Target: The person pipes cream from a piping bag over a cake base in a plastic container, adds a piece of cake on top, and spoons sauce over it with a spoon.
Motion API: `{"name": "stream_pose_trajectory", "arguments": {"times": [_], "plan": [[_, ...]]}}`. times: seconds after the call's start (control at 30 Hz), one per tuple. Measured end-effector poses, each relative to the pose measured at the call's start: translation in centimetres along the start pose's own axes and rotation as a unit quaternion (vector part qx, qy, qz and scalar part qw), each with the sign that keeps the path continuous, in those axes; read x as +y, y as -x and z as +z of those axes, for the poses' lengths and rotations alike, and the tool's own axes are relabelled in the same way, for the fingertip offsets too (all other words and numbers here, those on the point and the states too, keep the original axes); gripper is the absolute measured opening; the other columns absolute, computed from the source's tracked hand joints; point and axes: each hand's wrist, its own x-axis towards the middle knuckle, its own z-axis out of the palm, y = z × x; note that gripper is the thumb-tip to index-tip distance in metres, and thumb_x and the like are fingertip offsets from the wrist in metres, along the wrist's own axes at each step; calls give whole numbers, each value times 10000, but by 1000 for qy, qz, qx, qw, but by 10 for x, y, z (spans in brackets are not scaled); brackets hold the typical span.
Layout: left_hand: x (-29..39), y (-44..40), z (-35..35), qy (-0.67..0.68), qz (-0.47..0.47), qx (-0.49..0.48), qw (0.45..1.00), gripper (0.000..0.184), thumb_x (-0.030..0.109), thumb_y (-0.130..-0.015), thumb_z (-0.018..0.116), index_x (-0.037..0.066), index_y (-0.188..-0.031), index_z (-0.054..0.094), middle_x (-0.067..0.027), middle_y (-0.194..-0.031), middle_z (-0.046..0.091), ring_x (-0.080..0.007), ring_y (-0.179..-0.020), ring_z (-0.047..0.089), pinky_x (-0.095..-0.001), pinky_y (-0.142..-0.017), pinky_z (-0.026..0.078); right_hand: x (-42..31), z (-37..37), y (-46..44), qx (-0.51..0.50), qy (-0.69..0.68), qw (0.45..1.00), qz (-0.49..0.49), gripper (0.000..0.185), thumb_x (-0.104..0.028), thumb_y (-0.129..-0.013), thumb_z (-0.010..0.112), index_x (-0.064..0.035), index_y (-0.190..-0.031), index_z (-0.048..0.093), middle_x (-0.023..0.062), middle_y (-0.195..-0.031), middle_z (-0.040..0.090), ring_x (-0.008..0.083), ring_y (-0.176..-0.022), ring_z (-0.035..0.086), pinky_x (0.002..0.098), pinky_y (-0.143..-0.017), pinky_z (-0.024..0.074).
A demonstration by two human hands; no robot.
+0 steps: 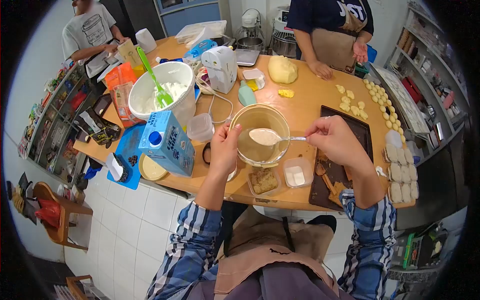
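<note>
A metal spoon (pixel 265 137) heaped with pale powder is level over a round tub (pixel 248 114). My right hand (pixel 336 141) pinches the spoon's handle from the right. On the tub's left rim, my left hand (pixel 224 150) is closed, with the thumb at the edge. Just below the tub are a small container of brown crumbly food (pixel 263 181) and a clear container (pixel 298 172) with something white in it. A blue and white milk carton (pixel 167 142) with a blue cap stands left of my left hand.
A white bowl (pixel 187 102) with a green spatula (pixel 154 80) stands back left. A dark tray (pixel 360 131) lies to the right. Behind are a hand mixer (pixel 220 69), a dough ball (pixel 282 69) and small dough pieces (pixel 345 103). Two other people stand across the table.
</note>
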Motion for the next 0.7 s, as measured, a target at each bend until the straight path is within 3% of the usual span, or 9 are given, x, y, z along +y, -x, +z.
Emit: {"name": "stream_pose_trajectory", "arguments": {"times": [0.23, 0.33, 0.43, 0.7], "plan": [[-4, -3, -5, -1, 4, -8, 1000, 123, 130, -911, 525, 17, -956, 539, -58, -896, 622, -89, -763, 584, -234, -675, 482, -3, 1, 5, 2, -7, 1000, -11, 83, -25, -739, 595, 42, -771, 633, -5, -624, 543, 47, -571, 464, 208, -512, 366], [-7, -6, -7, -21, 7, 6, 1000, 125, 134, -911, 525, 20, -961, 537, -52, -884, 618, -84, -754, 578, -233, -664, 477, 3, 0, 9, 7, -1, 999, -50, 163, -78, -725, 577, 53, -800, 637, 35, -608, 568, 76, -546, 511, 247, -483, 399], [-8, -6, -3, -8, 14, 32, 999, 137, 152, -900, 552, 16, -908, 544, 19, -768, 546, -22, -647, 450, -180, -563, 380, -5, -2, 20, -32, -27, 999, 5, 156, -70, -741, 572, 58, -804, 635, 39, -616, 575, 77, -559, 519, 245, -497, 407], [-13, -16, -4, 3, 3, 64, 998, 171, 177, -891, 573, 18, -868, 516, -19, -762, 559, -58, -649, 488, -212, -578, 427, 20, 19, 39, -59, -16, 998, 21, 155, -83, -753, 567, 37, -819, 639, 46, -612, 584, 95, -565, 538, 257, -516, 422]]}}
